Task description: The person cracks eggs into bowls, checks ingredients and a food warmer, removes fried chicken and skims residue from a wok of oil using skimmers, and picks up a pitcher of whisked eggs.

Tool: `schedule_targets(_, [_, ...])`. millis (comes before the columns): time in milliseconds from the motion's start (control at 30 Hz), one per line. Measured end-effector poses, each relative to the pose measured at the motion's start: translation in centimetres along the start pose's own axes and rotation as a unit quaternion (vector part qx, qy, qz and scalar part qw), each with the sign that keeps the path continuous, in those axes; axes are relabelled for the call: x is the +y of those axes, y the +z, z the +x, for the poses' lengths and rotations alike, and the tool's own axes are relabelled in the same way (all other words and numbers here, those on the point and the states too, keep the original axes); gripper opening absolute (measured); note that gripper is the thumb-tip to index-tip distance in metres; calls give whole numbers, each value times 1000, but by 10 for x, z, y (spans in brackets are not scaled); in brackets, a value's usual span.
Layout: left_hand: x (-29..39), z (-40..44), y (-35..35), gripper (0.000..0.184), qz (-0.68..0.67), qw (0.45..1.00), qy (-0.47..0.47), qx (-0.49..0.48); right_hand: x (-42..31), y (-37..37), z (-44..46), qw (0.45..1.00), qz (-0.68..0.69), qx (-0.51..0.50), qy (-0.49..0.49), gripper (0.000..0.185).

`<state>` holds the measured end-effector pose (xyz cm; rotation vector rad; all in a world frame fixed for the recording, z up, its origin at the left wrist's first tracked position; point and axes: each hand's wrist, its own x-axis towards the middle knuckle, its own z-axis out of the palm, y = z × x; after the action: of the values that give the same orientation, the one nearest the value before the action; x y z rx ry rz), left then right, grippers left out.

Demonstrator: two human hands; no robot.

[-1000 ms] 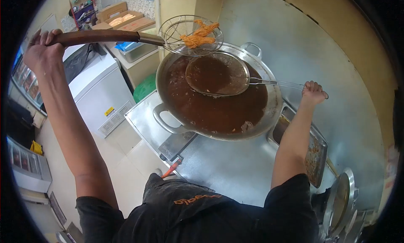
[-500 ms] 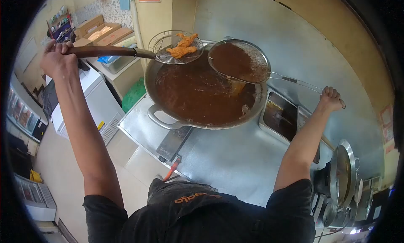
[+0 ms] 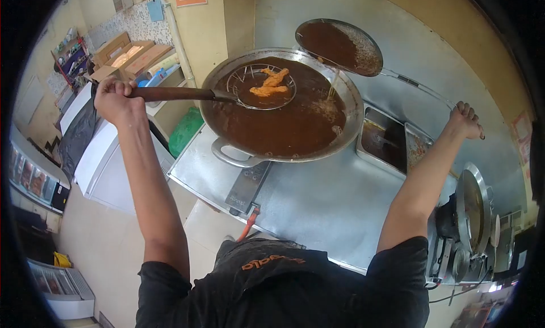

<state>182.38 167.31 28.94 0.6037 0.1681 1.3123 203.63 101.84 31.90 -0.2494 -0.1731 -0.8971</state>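
My left hand point(image 3: 117, 101) is wrapped round the wooden handle of a wire skimmer point(image 3: 233, 98). Orange fried pieces point(image 3: 269, 90) lie in its basket, which hangs over the left part of a large metal wok point(image 3: 355, 109) of dark brown oil point(image 3: 272, 132). With my right hand point(image 3: 466, 121) I grip the thin metal handle of a round fine-mesh strainer point(image 3: 335, 43). The strainer is raised above the wok's back right rim, and liquid drips from it into the oil.
Metal trays point(image 3: 384, 139) stand right of the wok on the steel counter point(image 3: 318, 197). Another wok point(image 3: 472, 209) is at the far right. A burner box point(image 3: 248, 187) with an orange hose is in front. Boxes point(image 3: 122, 55), a white freezer point(image 3: 122, 174) and a green bag point(image 3: 185, 129) are left.
The fine-mesh strainer has risen out of the oil and moved right, with liquid draining from it. The skimmer with the fried pieces has come from behind the wok's rim to over the oil.
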Motion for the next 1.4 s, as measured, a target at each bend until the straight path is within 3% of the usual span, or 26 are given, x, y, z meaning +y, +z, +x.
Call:
schedule_targets(367, [-30, -18, -38, 23, -45, 995, -88, 8, -7, 8, -41, 1000, -11, -15, -18, 52])
schedule_targets(867, [-42, -42, -66, 24, -33, 995, -78, 49, -30, 18, -80, 998, -35, 12, -58, 53])
schedule_targets(1200, [-35, -61, -82, 28, -77, 994, -67, -30, -39, 41, -100, 993, -39, -40, -101, 57])
schedule_targets(1400, [-37, -67, -91, 23, -62, 993, -57, -88, -45, 0, -123, 997, -39, -14, -64, 57])
